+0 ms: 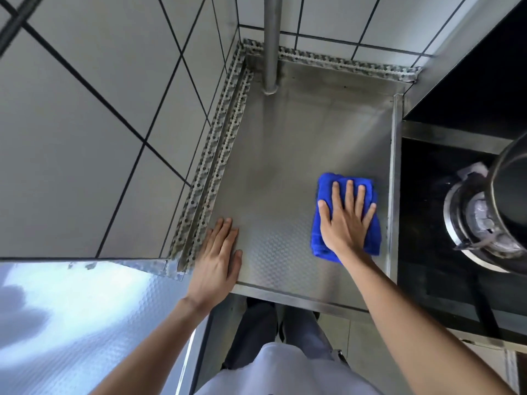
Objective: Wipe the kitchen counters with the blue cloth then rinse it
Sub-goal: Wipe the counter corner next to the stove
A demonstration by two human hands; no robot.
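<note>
Flat right hand on a blue cloth, flat left hand on bare steel.

Nearest, the left hand (218, 256) lies palm down at the near left corner of the steel surface (285, 155), its fingers (225, 235) straight and close together, holding nothing. Farther in and to the right, the right hand (346, 220) presses on the folded blue cloth (320, 235); its fingers (349, 195) are straight and spread on top of the cloth, not curled round it. The cloth lies under the palm and shows on all sides of the hand, close to the surface's right edge. Beyond that edge stands a dark pot (504, 201). At the back a metal pipe (271, 44) rises in front of the tiled wall (85, 124).
</note>
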